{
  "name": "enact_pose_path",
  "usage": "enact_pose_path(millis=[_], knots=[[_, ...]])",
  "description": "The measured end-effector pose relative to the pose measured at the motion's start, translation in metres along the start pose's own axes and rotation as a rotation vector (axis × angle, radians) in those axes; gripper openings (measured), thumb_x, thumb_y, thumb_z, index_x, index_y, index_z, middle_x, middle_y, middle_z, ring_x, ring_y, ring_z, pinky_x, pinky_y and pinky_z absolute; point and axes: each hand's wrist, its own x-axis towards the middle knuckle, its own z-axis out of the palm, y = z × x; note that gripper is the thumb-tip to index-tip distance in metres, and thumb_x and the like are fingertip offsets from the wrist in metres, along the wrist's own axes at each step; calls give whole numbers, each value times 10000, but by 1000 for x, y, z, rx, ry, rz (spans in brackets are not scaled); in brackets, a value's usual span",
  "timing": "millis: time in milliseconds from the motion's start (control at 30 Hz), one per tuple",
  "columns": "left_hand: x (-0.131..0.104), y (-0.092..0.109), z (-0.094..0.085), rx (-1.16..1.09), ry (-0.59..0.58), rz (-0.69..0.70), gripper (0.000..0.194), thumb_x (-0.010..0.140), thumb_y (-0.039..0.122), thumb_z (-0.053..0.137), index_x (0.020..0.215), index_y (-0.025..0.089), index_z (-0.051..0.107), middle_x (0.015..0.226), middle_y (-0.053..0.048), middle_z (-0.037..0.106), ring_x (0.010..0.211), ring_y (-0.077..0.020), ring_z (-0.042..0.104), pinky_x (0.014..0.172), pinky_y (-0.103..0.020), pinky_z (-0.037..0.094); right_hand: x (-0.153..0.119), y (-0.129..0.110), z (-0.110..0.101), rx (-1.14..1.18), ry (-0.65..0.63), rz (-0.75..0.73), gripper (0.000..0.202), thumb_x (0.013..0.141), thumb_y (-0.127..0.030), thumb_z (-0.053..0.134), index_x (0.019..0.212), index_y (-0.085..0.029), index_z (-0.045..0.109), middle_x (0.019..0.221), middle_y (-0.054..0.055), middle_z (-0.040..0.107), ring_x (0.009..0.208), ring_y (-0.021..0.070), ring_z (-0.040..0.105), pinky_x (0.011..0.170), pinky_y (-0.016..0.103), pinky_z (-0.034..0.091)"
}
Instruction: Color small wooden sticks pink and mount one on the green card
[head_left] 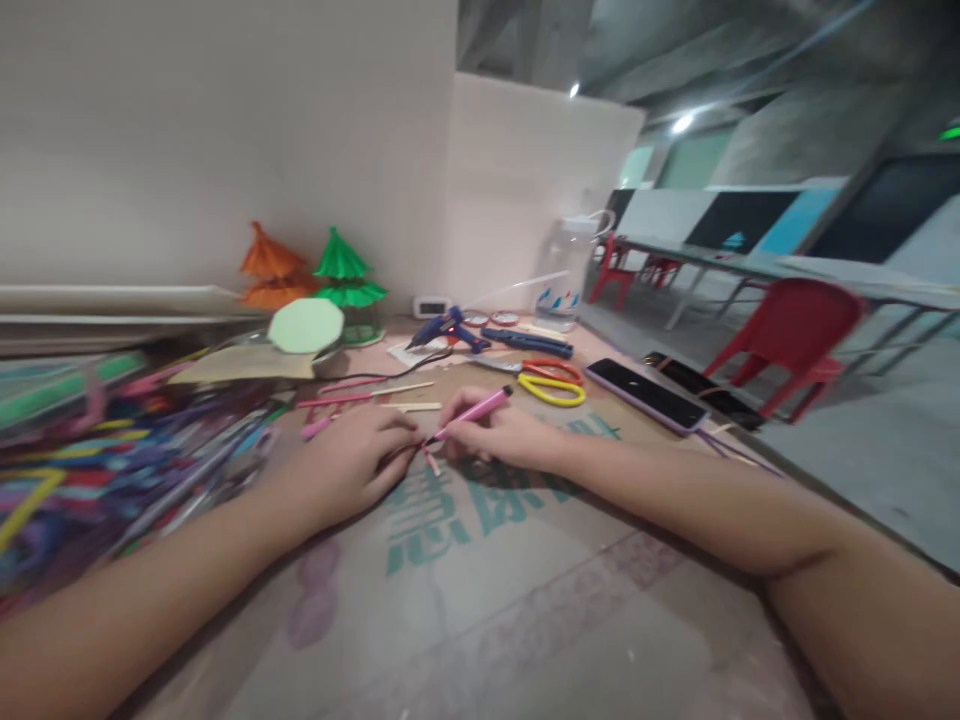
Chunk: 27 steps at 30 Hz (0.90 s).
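Cardboard (525,620): nearest, a sheet spread flat under both forearms, printed with green characters
Left hand (360,455): palm down, fingers bent, tips at the small pink strip (432,462) — whether they pinch it I cannot tell
Right hand (480,430): closed round the pink marker (476,408), thumb and fingers together in a writing grip
Pink marker: tilted in the right hand, black end up to the right, tip down by the left fingertips
Small pink strip: on the cardboard between the two hands, just under the marker's tip
Coloured pile (142,480): left of the left hand, a heap of thin pieces, blurred
Pink stick (337,397): lying just beyond the left hand
Phone (645,393): face up, beyond the right forearm
Scissors (551,390): yellow and orange handles, lying beyond the right hand
Glue gun (450,328): blue, farther back, left of a dark blue tool (526,342)
Pale green card (306,326): eight-sided, in front of the orange model (271,265) and green model (345,265), both with tiered roofs
Bottle (564,285): clear, upright, near the wall panel (525,180)
Red chair (799,325): farthest, on the floor — beside a long desk (840,272)
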Motion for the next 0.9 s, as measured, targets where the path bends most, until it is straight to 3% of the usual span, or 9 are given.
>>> enact_pose_path(millis=[200, 500, 767, 900], knots=[[2, 3, -3, 13, 27, 1, 314, 1010, 242, 454, 1073, 165, 752, 1097, -102, 721, 1009, -231, 662, 906, -385, 539, 2, -5, 0, -41, 38, 19, 174, 912, -330, 618, 857, -191, 530, 603, -42, 609, 443, 69, 462, 421, 187, 354], [2, 4, -4, -10, 27, -1, 286, 1005, 227, 473, 1065, 164, 745, 1106, -100, 711, 1017, -242, 657, 908, -410, 531, 1, -6, 2, -68, 12, 30, 164, 911, -332, 624, 894, -186, 550, 674, -5, 673, 451, 71, 457, 423, 204, 345], [1, 3, -4, 2, 19, 2, 286, 1001, 234, 473, 1070, 173, 744, 1121, -99, 712, 1026, -242, 661, 908, -409, 527, 0, -11, -1, -34, -92, 34, 143, 869, -269, 661, 821, -179, 561, 625, -8, 672, 461, 71, 472, 448, 203, 350], [1, 2, -4, 2, 21, 0, 291, 1006, 240, 463, 1065, 180, 742, 1115, -91, 716, 1017, -236, 660, 907, -405, 527, 1, -11, 0, -41, -34, 36, 132, 884, -275, 643, 843, -186, 555, 629, -19, 660, 450, 69, 455, 442, 207, 349]])
